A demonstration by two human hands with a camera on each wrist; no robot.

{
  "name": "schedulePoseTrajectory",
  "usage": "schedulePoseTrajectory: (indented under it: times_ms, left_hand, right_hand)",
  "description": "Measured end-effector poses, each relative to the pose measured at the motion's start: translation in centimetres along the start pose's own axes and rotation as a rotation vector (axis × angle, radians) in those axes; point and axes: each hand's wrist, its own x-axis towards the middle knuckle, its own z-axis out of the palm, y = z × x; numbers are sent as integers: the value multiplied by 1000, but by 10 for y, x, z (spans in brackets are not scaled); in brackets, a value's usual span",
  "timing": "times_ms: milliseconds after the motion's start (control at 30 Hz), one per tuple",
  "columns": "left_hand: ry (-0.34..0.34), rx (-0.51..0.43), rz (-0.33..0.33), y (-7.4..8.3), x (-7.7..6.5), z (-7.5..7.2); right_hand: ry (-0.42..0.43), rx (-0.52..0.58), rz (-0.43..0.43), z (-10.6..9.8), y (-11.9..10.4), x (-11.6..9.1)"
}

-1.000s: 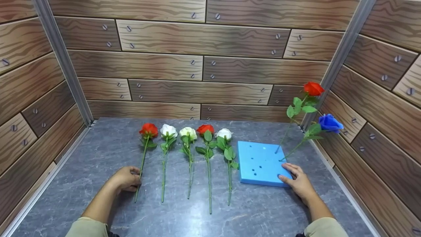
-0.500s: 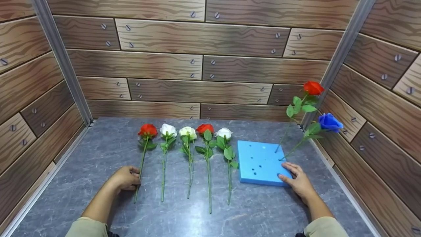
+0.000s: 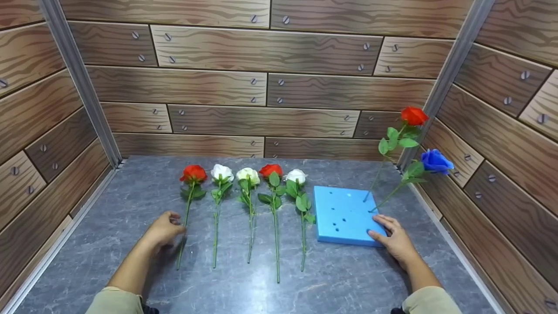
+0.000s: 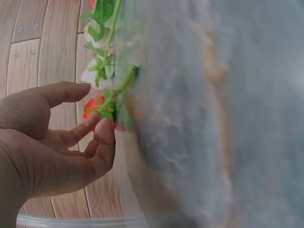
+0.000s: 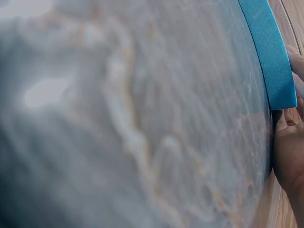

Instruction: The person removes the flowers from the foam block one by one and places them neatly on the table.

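In the head view my left hand [image 3: 165, 229] is beside the stem of the leftmost red rose [image 3: 193, 173], which lies on the table. In the left wrist view my thumb and fingers are parted, with the cut end of the rose stem [image 4: 126, 80] beyond the fingertips. My right hand [image 3: 394, 240] holds the near right corner of a blue foam block [image 3: 348, 218], thumb on its top. The right wrist view shows the block's side [image 5: 275, 61] with fingers behind it. A red rose [image 3: 414, 116] and a blue rose [image 3: 437, 161] stand tilted in the block's holes.
Right of the leftmost rose lie a white rose [image 3: 222, 173], a cream rose [image 3: 248, 176], another red rose [image 3: 271, 170] and another white rose [image 3: 296, 176], heads toward the back. Wood-patterned walls [image 3: 209, 117] enclose the grey marbled table [image 3: 226, 292].
My left hand has loosened from the leftmost red rose's stem, its fingers moving slightly up and apart. That rose's head has shifted slightly left. My right hand stays on the block.
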Motion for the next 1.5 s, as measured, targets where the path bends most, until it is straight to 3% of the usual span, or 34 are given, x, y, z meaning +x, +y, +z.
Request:
schedulePoseTrajectory:
  times_ms: [300,600,933,1233,1500]
  left_hand:
    - [185,-24,132,21,1,19]
    - [263,-105,243,56,-5,42]
    - [242,-148,359,87,0,72]
    - [144,-231,393,114,5,111]
    - [64,-231,403,137,6,139]
  right_hand:
    - [3,-24,17,-2,0,0]
    - [3,-13,8,1,-1,0]
    - [5,3,-10,1,0,0]
    - [-3,-10,-30,-5,0,-3]
    - [10,20,-38,-1,3,-3]
